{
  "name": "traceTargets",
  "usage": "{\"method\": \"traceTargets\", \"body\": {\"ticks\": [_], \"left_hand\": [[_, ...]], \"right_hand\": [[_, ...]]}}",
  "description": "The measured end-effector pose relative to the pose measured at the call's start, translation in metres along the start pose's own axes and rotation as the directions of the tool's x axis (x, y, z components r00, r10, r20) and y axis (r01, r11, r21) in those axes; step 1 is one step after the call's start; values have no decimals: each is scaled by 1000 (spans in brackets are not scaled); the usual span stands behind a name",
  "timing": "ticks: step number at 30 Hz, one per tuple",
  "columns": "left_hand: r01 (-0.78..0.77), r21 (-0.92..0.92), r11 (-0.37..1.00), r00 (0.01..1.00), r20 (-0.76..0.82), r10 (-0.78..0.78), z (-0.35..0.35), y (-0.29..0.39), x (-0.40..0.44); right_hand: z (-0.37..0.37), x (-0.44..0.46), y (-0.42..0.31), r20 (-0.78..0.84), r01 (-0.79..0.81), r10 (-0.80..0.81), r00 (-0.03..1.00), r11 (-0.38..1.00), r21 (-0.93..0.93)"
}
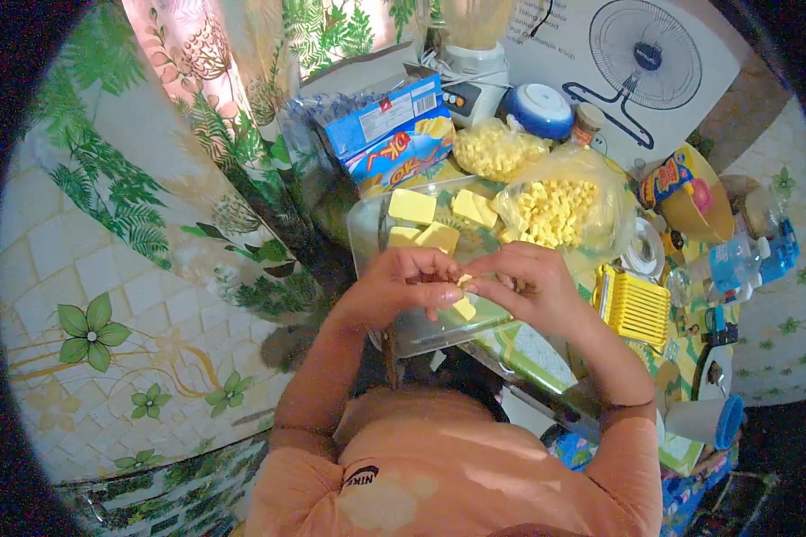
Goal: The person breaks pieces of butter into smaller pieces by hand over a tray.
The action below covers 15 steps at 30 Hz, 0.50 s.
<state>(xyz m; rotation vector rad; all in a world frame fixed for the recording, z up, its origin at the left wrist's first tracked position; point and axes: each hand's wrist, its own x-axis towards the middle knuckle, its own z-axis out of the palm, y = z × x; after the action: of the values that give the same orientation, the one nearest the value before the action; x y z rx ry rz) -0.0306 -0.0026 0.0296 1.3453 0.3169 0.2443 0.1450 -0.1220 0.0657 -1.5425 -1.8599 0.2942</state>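
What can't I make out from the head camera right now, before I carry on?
All in the head view:
- Small yellow piece: mostly covered by the fingers of the left hand and right hand.
- Yellow block nearest the left hand: lower part hidden behind it.
- Blender: top cut off by the upper edge.
- Bottle: label writing too small and blurred.

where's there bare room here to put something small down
Two small patches: the near-left floor of the clear tray, between the left hand and the tray's near wall, and a narrow tablecloth strip between tray and right forearm. It's crowded behind, with the blue box and bagged yellow pieces, and rightward, around the yellow slicer.
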Motion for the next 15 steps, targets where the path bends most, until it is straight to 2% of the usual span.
{"method": "traceTargets", "body": {"ticks": [8,10,15], "left_hand": [[-53,-71,996,997,-60,49,3,-8,1],[-55,-69,996,996,-69,50,2,-9,1],[-47,-58,997,996,-76,42,0,-8,1]], "right_hand": [[0,0,1,-28,-47,49,998,995,93],[0,0,0,-35,-10,13,999,997,79],[-6,-1,-3,-9,73,-74,997,992,-106]]}}
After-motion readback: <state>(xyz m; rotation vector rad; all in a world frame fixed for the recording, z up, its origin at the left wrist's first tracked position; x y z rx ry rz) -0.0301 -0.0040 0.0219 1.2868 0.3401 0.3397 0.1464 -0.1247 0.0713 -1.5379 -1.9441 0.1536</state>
